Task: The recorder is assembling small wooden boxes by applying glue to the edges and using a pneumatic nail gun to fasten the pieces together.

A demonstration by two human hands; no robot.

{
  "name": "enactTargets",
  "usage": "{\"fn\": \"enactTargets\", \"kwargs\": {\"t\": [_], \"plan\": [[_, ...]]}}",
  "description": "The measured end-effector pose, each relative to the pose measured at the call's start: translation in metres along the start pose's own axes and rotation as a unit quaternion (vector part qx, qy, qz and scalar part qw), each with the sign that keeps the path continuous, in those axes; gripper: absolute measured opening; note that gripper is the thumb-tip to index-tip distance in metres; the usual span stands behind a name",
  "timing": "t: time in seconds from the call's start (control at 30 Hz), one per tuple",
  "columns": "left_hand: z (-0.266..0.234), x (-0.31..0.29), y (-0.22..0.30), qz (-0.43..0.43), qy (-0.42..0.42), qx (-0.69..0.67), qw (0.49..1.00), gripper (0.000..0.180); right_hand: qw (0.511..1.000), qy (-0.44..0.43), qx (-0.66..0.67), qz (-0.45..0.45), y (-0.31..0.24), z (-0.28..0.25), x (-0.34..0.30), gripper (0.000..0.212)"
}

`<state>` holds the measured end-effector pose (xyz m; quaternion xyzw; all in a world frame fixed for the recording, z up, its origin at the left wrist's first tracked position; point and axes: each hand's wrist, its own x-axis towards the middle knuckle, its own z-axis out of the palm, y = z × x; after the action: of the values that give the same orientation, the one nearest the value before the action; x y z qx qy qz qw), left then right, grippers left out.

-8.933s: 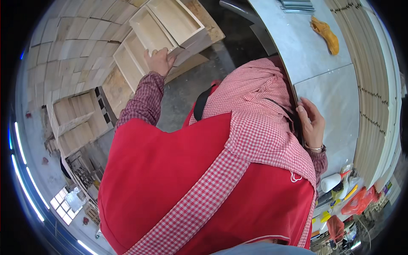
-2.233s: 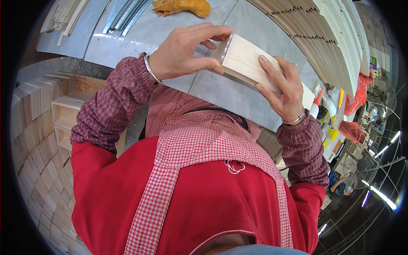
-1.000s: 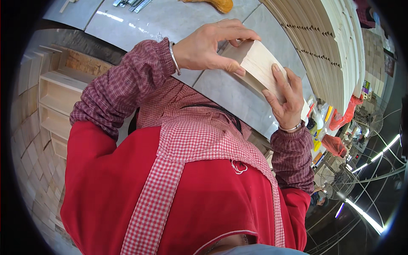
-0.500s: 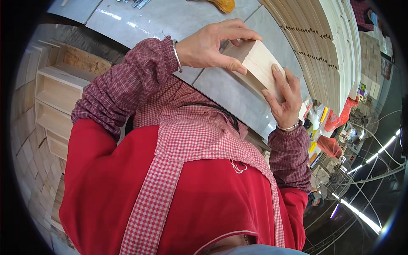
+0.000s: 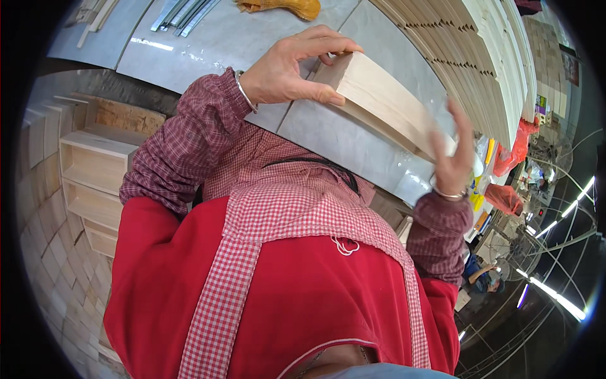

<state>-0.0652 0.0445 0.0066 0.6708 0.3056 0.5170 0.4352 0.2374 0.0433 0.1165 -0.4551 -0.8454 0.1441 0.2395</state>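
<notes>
At the grey desk [image 5: 353, 142], the left hand [image 5: 284, 68] grips one end of a pale wooden piece [image 5: 385, 91]; the blurred right hand [image 5: 454, 161] has fingers [image 5: 463, 120] spread beside the other.

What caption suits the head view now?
Left hand grips one end of a pale wooden piece; blurred right hand near the other.

left grip [image 5: 278, 74] clasps left end of pale wooden piece [image 5: 382, 88] | right grip [image 5: 457, 158] blurred, spread wide near its right end, contact unclear | grey surface [image 5: 221, 47] below, metal strips [image 5: 183, 18] upper left | pale boards [image 5: 467, 66] stacked right
</notes>
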Motion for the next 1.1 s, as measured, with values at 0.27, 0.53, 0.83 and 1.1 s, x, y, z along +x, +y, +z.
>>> {"fn": "enactTargets", "kwargs": {"t": [0.27,0.53,0.83,1.1], "plan": [[-0.004,0.003,0.005,-0.016,0.003,-0.026,1.0,0.064,0.916,0.124,-0.075,0.374,0.084,-0.097,-0.126,0.044],[-0.014,-0.001,0.003,-0.017,0.007,-0.024,1.0,0.065,0.993,-0.084,-0.047,-0.069,-0.025,0.023,0.012,0.063],[-0.006,-0.001,0.007,-0.015,-0.01,-0.016,1.0,0.074,0.989,-0.076,-0.048,-0.118,-0.02,0.05,0.015,0.06],[0.0,0.0,0.015,-0.004,-0.014,0.02,1.0,0.073,0.987,-0.094,-0.044,-0.118,-0.022,0.042,0.012,0.058]]}}
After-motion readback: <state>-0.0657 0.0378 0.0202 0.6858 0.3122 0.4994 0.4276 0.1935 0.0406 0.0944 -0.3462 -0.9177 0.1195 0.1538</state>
